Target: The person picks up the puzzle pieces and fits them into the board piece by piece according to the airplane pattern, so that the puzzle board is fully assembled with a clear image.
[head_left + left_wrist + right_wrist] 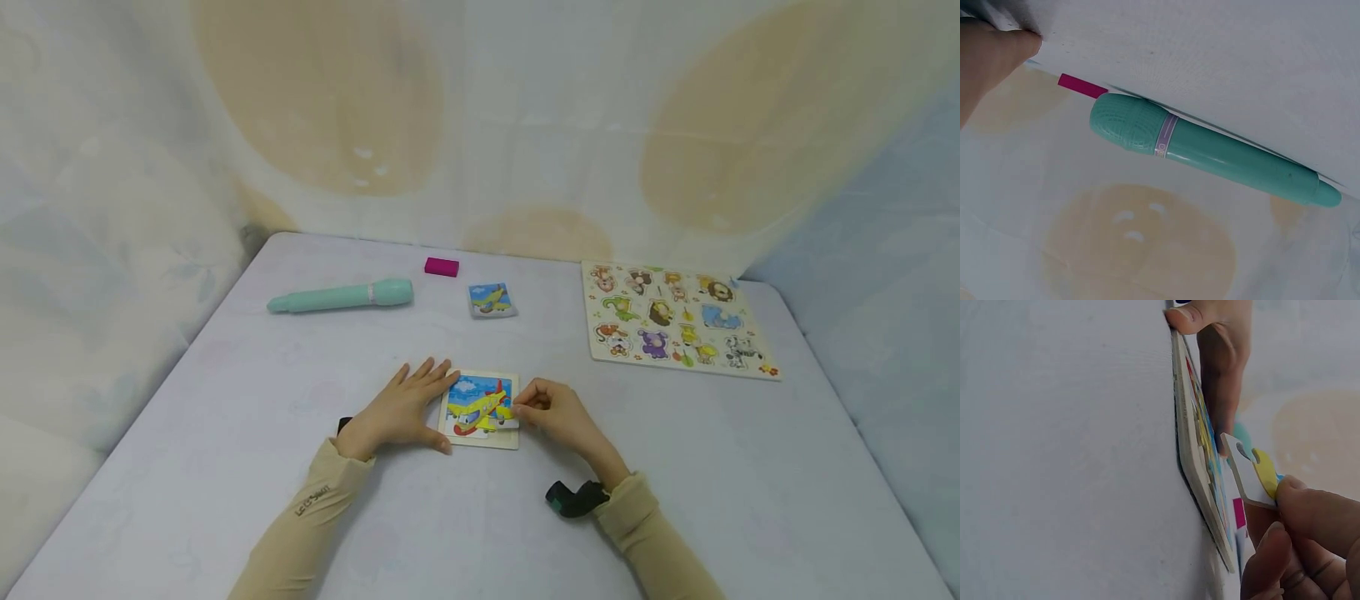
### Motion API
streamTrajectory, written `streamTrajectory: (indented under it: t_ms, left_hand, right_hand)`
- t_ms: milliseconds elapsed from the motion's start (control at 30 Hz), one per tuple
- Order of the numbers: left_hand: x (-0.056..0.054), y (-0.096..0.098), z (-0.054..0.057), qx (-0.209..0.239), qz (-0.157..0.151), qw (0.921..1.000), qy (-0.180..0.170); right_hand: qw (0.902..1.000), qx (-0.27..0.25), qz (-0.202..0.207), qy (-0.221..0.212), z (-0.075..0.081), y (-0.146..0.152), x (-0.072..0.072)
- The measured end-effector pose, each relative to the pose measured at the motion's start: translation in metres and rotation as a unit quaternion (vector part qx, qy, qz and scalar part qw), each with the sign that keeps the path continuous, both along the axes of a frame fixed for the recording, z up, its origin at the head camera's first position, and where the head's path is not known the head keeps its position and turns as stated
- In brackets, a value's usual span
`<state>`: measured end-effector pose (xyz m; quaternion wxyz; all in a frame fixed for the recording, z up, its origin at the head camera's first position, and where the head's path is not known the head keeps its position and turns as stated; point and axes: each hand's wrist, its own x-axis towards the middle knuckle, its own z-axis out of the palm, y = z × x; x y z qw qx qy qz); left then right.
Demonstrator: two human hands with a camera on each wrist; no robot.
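A small square jigsaw puzzle board with a yellow and red airplane picture lies on the table in the head view. My left hand is spread flat at its left side, thumb and fingertips at the board's edge. Between thumb and fingers, my right hand pinches a puzzle piece with yellow and white on its face. In the right wrist view this piece is held apart from the board, slightly above it. Only part of the left hand shows in the left wrist view.
A teal toy microphone lies at the back left, with a magenta block to its right. Behind the puzzle sits a small airplane picture packet. An animal peg puzzle board occupies the back right. Patterned cloth hangs around the table.
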<state>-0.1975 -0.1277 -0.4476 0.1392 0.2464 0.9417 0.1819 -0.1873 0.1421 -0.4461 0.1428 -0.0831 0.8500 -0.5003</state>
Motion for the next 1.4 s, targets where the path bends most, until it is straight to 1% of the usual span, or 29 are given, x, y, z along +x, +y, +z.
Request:
streamTrajectory:
  t_ms: [200, 500, 767, 867, 1233, 1400]
  left_hand:
    - [0.0, 0.0, -0.001, 0.0, 0.001, 1.0, 0.0]
    - [0.001, 0.001, 0.002, 0.003, 0.003, 1.0, -0.004]
    - [0.002, 0.0, 0.002, 0.003, -0.004, 1.0, 0.003]
    - [0.001, 0.0, 0.003, 0.004, -0.003, 1.0, 0.002]
    - [0.001, 0.0, 0.003, 0.003, -0.001, 1.0, -0.003]
    - [0.001, 0.0, 0.003, 0.002, -0.002, 1.0, -0.005]
  right_hand:
    - [0.9998, 0.016, 0.0, 0.009, -0.001, -0.005, 0.004]
    - [0.999, 0.041, 0.003, 0.02, -0.002, -0.011, 0.006]
    - [0.9984, 0.038, 0.03, 0.03, 0.0, -0.01, 0.009]
    - [0.9981, 0.043, 0.034, 0.028, 0.001, -0.01, 0.009]
    - [0.9976, 0.058, 0.026, 0.028, -0.001, -0.011, 0.009]
    - [0.997, 0.071, 0.013, 0.026, -0.001, -0.012, 0.01]
